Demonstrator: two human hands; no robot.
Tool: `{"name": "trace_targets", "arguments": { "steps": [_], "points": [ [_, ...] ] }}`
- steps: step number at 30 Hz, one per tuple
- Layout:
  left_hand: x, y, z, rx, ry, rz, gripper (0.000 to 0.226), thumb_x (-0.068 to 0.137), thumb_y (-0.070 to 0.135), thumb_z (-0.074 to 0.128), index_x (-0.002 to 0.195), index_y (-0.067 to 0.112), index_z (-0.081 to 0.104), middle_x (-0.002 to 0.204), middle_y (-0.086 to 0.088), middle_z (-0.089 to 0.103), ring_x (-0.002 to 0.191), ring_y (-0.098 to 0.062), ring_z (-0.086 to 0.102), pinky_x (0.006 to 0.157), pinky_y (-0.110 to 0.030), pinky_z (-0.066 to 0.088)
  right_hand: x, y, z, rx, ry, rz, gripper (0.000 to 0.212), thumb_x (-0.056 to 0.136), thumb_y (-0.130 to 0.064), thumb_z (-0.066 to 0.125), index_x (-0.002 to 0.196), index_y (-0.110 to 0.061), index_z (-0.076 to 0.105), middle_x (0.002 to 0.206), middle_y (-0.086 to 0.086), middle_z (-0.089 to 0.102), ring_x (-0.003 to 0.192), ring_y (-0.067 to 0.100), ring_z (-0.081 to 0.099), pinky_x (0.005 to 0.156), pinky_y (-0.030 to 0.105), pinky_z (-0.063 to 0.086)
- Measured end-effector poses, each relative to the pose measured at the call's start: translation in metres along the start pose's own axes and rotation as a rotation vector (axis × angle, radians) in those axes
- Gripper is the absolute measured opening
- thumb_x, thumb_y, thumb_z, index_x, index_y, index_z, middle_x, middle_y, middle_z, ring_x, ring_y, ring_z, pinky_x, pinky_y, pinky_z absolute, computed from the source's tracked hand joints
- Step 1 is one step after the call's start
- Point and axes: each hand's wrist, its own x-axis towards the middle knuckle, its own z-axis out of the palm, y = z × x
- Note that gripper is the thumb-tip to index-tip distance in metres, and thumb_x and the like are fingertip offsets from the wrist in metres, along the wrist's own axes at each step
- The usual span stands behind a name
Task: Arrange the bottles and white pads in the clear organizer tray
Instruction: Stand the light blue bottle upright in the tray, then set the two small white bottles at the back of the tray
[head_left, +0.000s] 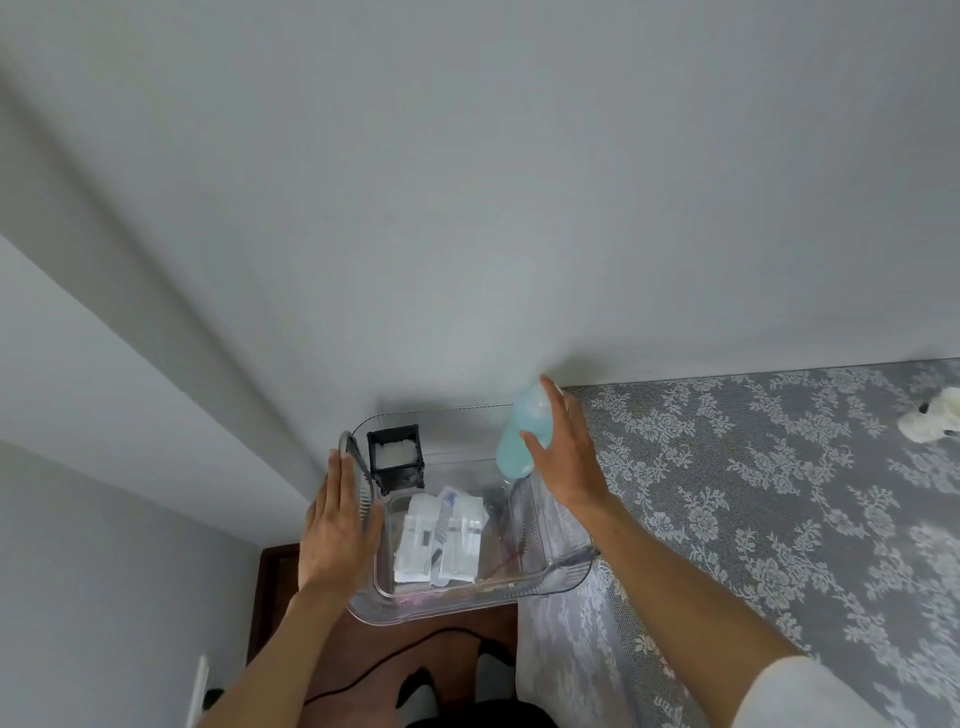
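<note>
Two hands work at a clear organizer tray (540, 525) in the lower middle of the frame. The right hand (566, 457) is wrapped around a bottle (519, 436) of pale blue-green liquid, fingers curled on its side, holding it tilted over the tray's right rim near the upper end. The left hand (337, 514) lies flat and open against the tray's left wall, gripping nothing, apparently to steady it.

Judging by what lies inside, the job looks partly done: a small black square holder (395, 460) with white pads (396, 451) sits in the tray's upper left corner, and two white-labelled bottles (436, 535) lie side by side on the floor of the tray. The blue bottle is not yet set down.

The tray is glossy transparent plastic with rounded corners and ribbed walls; the bottle is translucent and cylindrical. To the right, a grey lace-patterned cloth (779, 493) covers the table.
</note>
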Motion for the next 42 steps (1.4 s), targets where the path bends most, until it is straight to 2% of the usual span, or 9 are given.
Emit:
{"name": "trace_targets", "arguments": {
  "steps": [8, 10, 13, 15, 19, 22, 30, 35, 42],
  "points": [
    [-0.002, 0.011, -0.012, 0.133, 0.012, 0.02, 0.077, 0.098, 0.056, 0.024, 0.154, 0.012, -0.006, 0.161, -0.005, -0.01, 0.149, -0.017, -0.004, 0.121, -0.04, 0.015, 0.003, -0.004, -0.016, 0.004, -0.099, 0.066, 0.081, 0.092, -0.032, 0.071, 0.154, -0.046, 0.02, 0.157, 0.007, 0.029, 0.14, 0.031, 0.042, 0.106, 0.05, 0.049],
    [-0.004, 0.018, -0.015, 0.109, 0.045, 0.089, 0.072, 0.101, 0.052, 0.026, 0.155, 0.015, -0.004, 0.163, -0.003, -0.006, 0.149, -0.014, -0.006, 0.121, -0.038, 0.011, -0.006, -0.006, -0.02, 0.012, 0.002, 0.044, 0.068, 0.096, -0.038, 0.063, 0.154, -0.039, 0.026, 0.157, 0.008, 0.031, 0.143, 0.028, 0.038, 0.108, 0.049, 0.048],
    [-0.007, 0.032, -0.011, 0.055, -0.057, 0.274, 0.059, 0.104, 0.048, 0.018, 0.154, 0.018, 0.015, 0.161, -0.003, 0.019, 0.148, -0.016, 0.016, 0.119, -0.041, 0.023, -0.034, -0.007, -0.009, -0.056, 0.095, -0.212, 0.048, 0.101, -0.039, 0.051, 0.147, -0.026, 0.044, 0.141, 0.008, 0.05, 0.128, 0.022, 0.054, 0.099, 0.041, 0.056],
    [-0.008, 0.041, 0.001, 0.098, -0.16, 0.335, 0.057, 0.103, 0.046, 0.02, 0.151, 0.015, 0.025, 0.154, -0.005, 0.034, 0.14, -0.021, 0.034, 0.111, -0.043, 0.039, -0.052, -0.007, 0.013, -0.107, -0.109, -0.263, 0.047, 0.101, -0.039, 0.05, 0.145, -0.025, 0.045, 0.134, 0.004, 0.056, 0.121, 0.016, 0.057, 0.097, 0.041, 0.058],
    [-0.001, 0.046, 0.026, 0.062, -0.345, 0.041, 0.061, 0.101, 0.041, 0.04, 0.153, 0.02, 0.018, 0.155, -0.006, 0.03, 0.141, -0.025, 0.031, 0.11, -0.045, 0.038, -0.065, -0.001, 0.063, -0.072, -0.529, 0.163, 0.065, 0.101, -0.045, 0.05, 0.157, -0.029, 0.022, 0.157, 0.006, 0.039, 0.138, 0.025, 0.047, 0.113, 0.051, 0.042],
    [0.005, 0.044, 0.04, 0.012, -0.435, -0.098, 0.063, 0.101, 0.035, 0.042, 0.155, 0.02, 0.012, 0.161, -0.009, 0.016, 0.146, -0.03, 0.018, 0.116, -0.05, 0.026, -0.067, 0.006, 0.089, -0.103, -0.659, 0.312, 0.073, 0.099, -0.047, 0.054, 0.158, -0.029, 0.016, 0.154, 0.017, 0.042, 0.128, 0.031, 0.057, 0.107, 0.047, 0.048],
    [0.021, 0.038, 0.071, 0.035, -0.556, -0.189, 0.068, 0.1, 0.033, 0.047, 0.155, 0.025, 0.008, 0.158, -0.016, 0.02, 0.132, -0.033, 0.044, 0.103, -0.048, 0.044, -0.063, 0.016, 0.135, -0.157, -0.626, 0.393, 0.075, 0.097, -0.057, 0.052, 0.158, -0.033, 0.016, 0.157, 0.015, 0.034, 0.138, 0.033, 0.047, 0.109, 0.042, 0.043],
    [0.029, 0.033, 0.085, 0.021, -0.55, -0.191, 0.074, 0.099, 0.031, 0.051, 0.154, 0.031, 0.002, 0.144, -0.021, 0.042, 0.123, -0.037, 0.052, 0.097, -0.048, 0.048, -0.058, 0.022, 0.148, -0.129, -0.605, 0.388, 0.075, 0.093, -0.045, 0.066, 0.155, -0.029, 0.026, 0.147, 0.014, 0.05, 0.125, 0.032, 0.059, 0.1, 0.04, 0.051],
    [0.027, 0.029, 0.082, -0.098, -0.546, -0.154, 0.074, 0.098, 0.024, 0.054, 0.154, 0.031, 0.007, 0.148, -0.021, 0.038, 0.124, -0.038, 0.052, 0.1, -0.049, 0.045, -0.054, 0.025, 0.138, -0.048, -0.614, 0.403, 0.064, 0.09, -0.034, 0.073, 0.145, -0.029, 0.04, 0.131, 0.01, 0.064, 0.094, 0.026, 0.071, 0.078, 0.038, 0.061]
  ]
}}
